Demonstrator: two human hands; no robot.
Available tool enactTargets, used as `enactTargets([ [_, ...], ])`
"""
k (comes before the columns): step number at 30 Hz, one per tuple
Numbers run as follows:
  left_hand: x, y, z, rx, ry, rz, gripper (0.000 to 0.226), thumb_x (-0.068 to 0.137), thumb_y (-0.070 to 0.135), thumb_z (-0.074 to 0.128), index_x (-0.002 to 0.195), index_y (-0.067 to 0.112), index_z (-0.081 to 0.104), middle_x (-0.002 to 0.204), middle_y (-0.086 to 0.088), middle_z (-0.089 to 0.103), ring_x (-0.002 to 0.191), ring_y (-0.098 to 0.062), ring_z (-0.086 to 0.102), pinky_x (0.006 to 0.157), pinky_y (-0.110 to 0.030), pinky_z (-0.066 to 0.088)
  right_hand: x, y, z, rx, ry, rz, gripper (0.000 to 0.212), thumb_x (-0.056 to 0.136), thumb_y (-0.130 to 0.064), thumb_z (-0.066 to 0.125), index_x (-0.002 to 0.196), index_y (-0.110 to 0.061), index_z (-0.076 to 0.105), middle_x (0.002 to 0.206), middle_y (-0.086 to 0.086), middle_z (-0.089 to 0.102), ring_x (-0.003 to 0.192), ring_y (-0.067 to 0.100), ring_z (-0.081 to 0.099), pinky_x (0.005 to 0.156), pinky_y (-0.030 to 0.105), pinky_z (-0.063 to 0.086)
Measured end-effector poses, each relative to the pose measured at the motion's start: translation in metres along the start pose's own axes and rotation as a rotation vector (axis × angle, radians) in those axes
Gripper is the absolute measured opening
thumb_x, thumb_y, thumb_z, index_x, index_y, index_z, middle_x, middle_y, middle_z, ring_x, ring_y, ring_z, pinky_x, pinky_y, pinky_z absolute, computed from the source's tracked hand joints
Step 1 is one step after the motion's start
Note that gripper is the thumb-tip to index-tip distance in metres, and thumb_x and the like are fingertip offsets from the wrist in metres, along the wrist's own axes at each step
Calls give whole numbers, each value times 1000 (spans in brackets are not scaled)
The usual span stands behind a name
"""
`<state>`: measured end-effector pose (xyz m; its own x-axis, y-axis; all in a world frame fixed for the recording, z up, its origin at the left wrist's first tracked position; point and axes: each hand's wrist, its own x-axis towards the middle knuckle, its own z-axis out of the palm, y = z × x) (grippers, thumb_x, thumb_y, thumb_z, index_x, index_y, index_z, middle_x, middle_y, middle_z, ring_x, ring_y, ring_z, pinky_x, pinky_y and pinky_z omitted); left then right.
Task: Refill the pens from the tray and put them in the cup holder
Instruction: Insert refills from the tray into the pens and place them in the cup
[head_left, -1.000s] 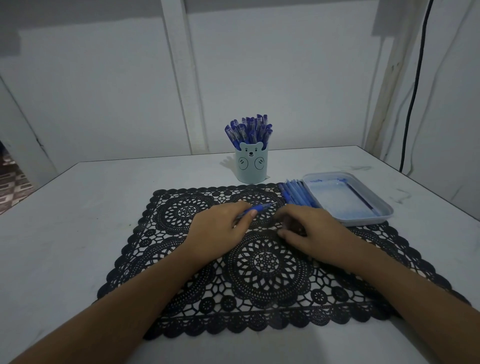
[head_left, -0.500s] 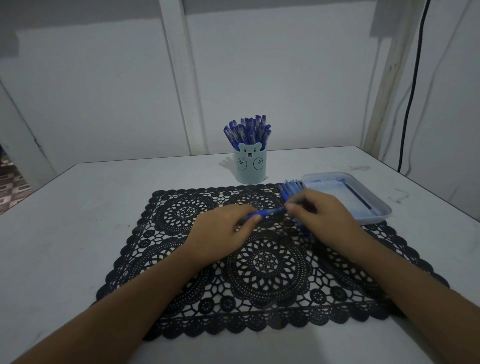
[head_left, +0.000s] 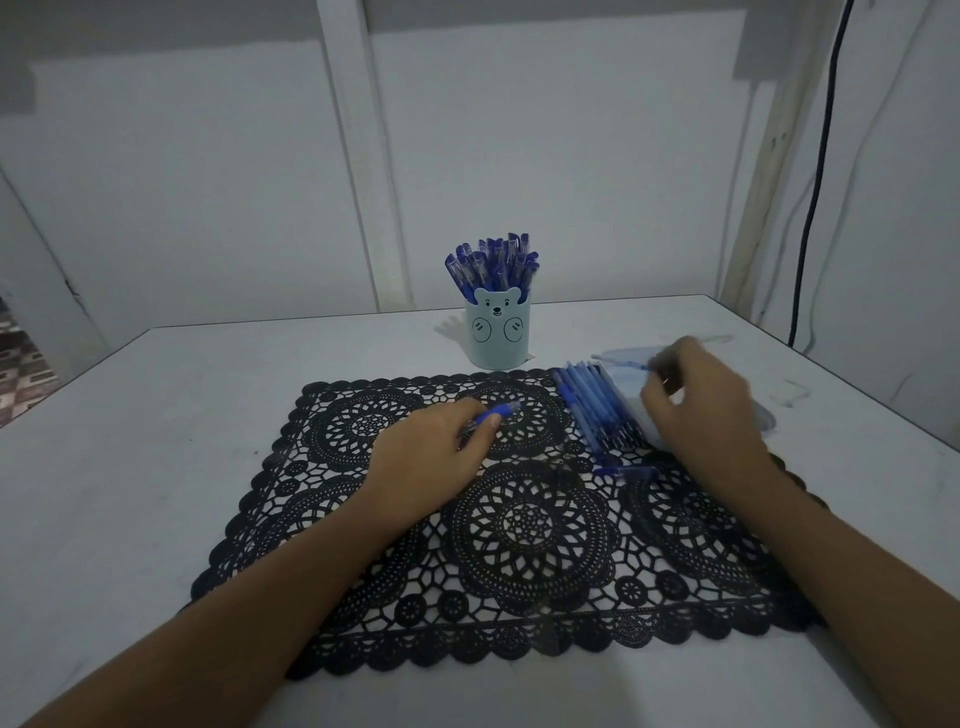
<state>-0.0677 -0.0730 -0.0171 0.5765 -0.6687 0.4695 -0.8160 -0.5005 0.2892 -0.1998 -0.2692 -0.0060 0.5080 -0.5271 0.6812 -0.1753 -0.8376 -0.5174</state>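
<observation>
A: Right, head view. The left hand sits low over the mat, fingers curled round a blue pen whose end pokes out toward the cup.

B: Translucent plastic, that pen, slim and round. The mat is black openwork lace with big rosettes and a scalloped edge all round.

A: Over to the right hand. It hangs above the tray, fingers bent, all motion blur. Whether it pinches anything, I cannot tell.

B: The tray is pale and shallow with rounded corners, at the mat's far right corner. Most of it is hidden under that hand.

A: Just beside its left wall, a row of loose pens lies side by side on the lace, touching one another. One short blue piece lies crosswise at the near end of the row.

B: And the cup stands upright just beyond the mat's far edge. It's pale blue and smooth with a bear face on the front, packed with a bundle of blue pens standing on end.

A: Bare lace lies between the two hands, and both forearms cross the mat's near half.

B: White table, matte, scuffed near the right edge. White panelled wall behind, and a black cable runs down the right corner.
</observation>
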Motion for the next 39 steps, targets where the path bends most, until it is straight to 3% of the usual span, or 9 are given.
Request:
enactTargets([
  [3, -1, 0, 0, -4, 0, -7, 29, 94, 44, 38, 104, 28, 61, 67, 13, 51, 66, -6, 50, 54, -21, 37, -5, 8, 16, -299, -150, -209, 5, 81, -8, 62, 79, -6, 57, 74, 9, 60, 64, 27, 53, 57, 33, 43],
  [7, -1, 1, -1, 2, -3, -2, 29, 94, 43, 38, 103, 28, 61, 62, 14, 47, 64, -6, 48, 54, -22, 38, -7, 12, 20, -412, -234, -302, 6, 79, -19, 68, 84, -16, 66, 81, 5, 63, 71, 29, 59, 63, 35, 40],
  [13, -1, 2, -1, 3, -2, -4, 29, 94, 43, 39, 105, 29, 61, 66, 13, 49, 67, -6, 49, 56, -24, 40, 8, 16, 12, -169, -193, -15, 17, 90, -25, 52, 95, -14, 64, 90, 5, 63, 75, 19, 55, 66, 30, 42],
  [19, -1, 2, 0, 5, -5, -2, 28, 94, 43, 39, 102, 27, 61, 68, 11, 53, 66, -8, 51, 56, -25, 42, 22, 30, 4, -278, -508, 219, 11, 86, -30, 58, 88, -21, 65, 96, 3, 68, 73, 12, 50, 55, 23, 35],
  [22, -1, 3, -1, 8, -8, -2, 29, 94, 44, 39, 104, 28, 61, 69, 12, 53, 67, -7, 51, 56, -25, 42, 27, 27, 3, -300, -573, 232, 11, 85, -26, 58, 89, -20, 67, 100, 3, 68, 77, 12, 51, 65, 23, 38],
  [26, 0, 3, -1, 4, -17, 0, 30, 94, 43, 38, 106, 29, 61, 69, 12, 53, 67, -7, 52, 56, -25, 42, 29, 23, 2, -314, -597, 238, 7, 84, -23, 57, 85, -22, 65, 99, 2, 67, 79, 13, 52, 70, 23, 40],
  [30, 0, 3, -1, -1, -19, -4, 30, 94, 43, 39, 106, 28, 61, 67, 12, 51, 66, -8, 51, 55, -24, 41, 28, 19, 6, -400, -604, 215, 23, 85, -18, 55, 92, -3, 71, 94, 14, 70, 83, 25, 63, 71, 31, 48],
  [35, -1, 3, -1, -1, -17, -11, 29, 94, 43, 39, 104, 28, 61, 68, 11, 54, 66, -8, 53, 56, -24, 42, 27, 16, 9, -454, -563, 281, 35, 85, -16, 56, 52, -5, 51, 44, 6, 39, 42, 15, 36, 41, 25, 26],
  [39, -1, 3, -1, 1, -25, -12, 29, 94, 44, 38, 103, 29, 61, 70, 10, 56, 67, -8, 53, 57, -27, 43, 29, 20, 4, -325, -400, 349, 25, 84, -13, 55, 73, 6, 67, 64, 18, 61, 62, 27, 56, 49, 28, 37],
])
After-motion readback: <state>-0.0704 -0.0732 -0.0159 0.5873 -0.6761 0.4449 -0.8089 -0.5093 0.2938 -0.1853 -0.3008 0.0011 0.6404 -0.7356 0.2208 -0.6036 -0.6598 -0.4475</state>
